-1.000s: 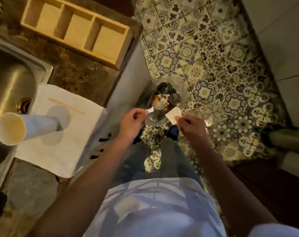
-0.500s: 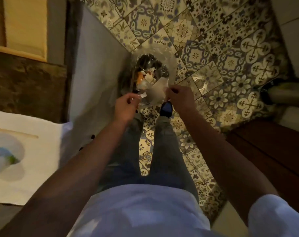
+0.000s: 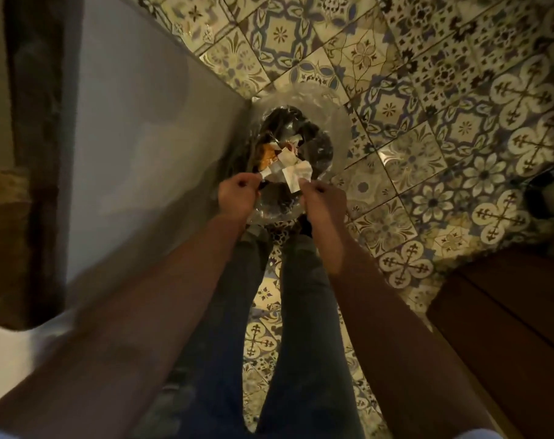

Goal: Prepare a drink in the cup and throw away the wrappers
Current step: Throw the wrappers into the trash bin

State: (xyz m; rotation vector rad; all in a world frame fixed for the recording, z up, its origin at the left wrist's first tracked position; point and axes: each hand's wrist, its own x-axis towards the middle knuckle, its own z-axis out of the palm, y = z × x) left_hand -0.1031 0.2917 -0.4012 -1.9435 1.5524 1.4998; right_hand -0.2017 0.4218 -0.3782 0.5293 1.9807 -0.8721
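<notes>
Dark denim on two legs (image 3: 301,312) nearest the camera, running straight down toward the floor. Two bare forearms reaching forward over them, one from each lower corner. Left hand (image 3: 237,198) curled into a loose fist, pinching one small white torn strip of wrapper (image 3: 267,173) at its tip. Right hand (image 3: 325,201) likewise closed, gripping one larger white rectangular paper wrapper (image 3: 292,180) by its lower edge. Two wrapper pieces in all, one per hand, held just apart over the mouth of the bin. No print, brand or lettering readable on either piece; too small and blurred to tell.

Directly beneath the hands, one round waste bin lined with a clear plastic bag (image 3: 339,122), standing on the floor against the pale cabinet front (image 3: 136,147). Inside it, crumpled white paper scraps (image 3: 301,167) and one orange-yellow scrap (image 3: 266,153); exact count of white scraps not clear.

To the left, dark brown stone worktop edge (image 3: 22,217) above the cabinet front, with a bit of white cloth or paper (image 3: 3,353) at the lower left. Cup out of view.

Beyond and around the bin, patterned floor tiles in cream, blue and brown (image 3: 428,90) with floral and cross motifs. At the lower right, dark brown wooden panel (image 3: 507,327). At the far right edge, one dark rounded object (image 3: 551,191), identity unclear.
</notes>
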